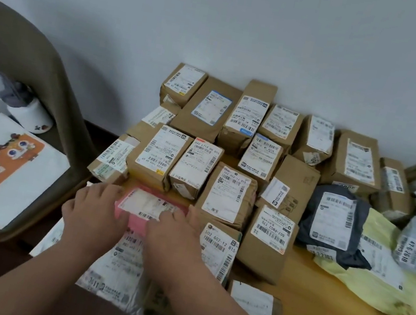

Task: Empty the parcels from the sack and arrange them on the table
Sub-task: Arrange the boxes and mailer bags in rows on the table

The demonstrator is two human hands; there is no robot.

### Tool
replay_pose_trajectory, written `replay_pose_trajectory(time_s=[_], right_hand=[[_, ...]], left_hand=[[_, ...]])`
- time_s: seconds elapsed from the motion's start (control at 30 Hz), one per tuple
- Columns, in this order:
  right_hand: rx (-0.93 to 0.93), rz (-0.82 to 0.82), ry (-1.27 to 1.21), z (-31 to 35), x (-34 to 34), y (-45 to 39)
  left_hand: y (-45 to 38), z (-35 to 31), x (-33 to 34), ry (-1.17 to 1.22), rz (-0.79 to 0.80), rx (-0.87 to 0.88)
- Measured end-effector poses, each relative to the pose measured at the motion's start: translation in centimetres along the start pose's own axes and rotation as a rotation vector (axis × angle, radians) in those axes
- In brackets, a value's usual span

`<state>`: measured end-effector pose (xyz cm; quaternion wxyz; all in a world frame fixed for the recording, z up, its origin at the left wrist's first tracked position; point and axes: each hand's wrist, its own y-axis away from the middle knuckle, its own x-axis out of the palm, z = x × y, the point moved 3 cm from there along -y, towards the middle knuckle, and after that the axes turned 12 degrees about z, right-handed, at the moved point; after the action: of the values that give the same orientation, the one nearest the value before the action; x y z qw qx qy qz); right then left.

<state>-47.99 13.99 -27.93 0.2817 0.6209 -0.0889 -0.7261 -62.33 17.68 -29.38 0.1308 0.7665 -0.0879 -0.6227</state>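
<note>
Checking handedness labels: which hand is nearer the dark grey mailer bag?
Right. The right hand rests on the pink parcel's right end, on the side toward the dark grey mailer bag. The left hand is on the parcel's left end, farther away.

head view, downward, close over table [315,301]
</note>
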Motion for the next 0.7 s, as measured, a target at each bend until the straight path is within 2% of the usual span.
replay_pose_trajectory(time_s=[0.13, 0.27, 0.7], right_hand=[[-0.033, 0.055, 0.093, 1.5, 0.9, -1.9], [-0.063, 0.098, 0.138, 2.2, 1.9, -3.0], [0.015, 0.211, 0.208, 1.6, 2.6, -5.1]], left_hand=[[1.1, 3.8, 3.0, -0.1, 0.176, -0.039], [1.3, 5.8, 5.5, -0.096, 0.337, -0.053], [2.0, 7.0, 6.6, -0.109, 0.308, 0.042]])
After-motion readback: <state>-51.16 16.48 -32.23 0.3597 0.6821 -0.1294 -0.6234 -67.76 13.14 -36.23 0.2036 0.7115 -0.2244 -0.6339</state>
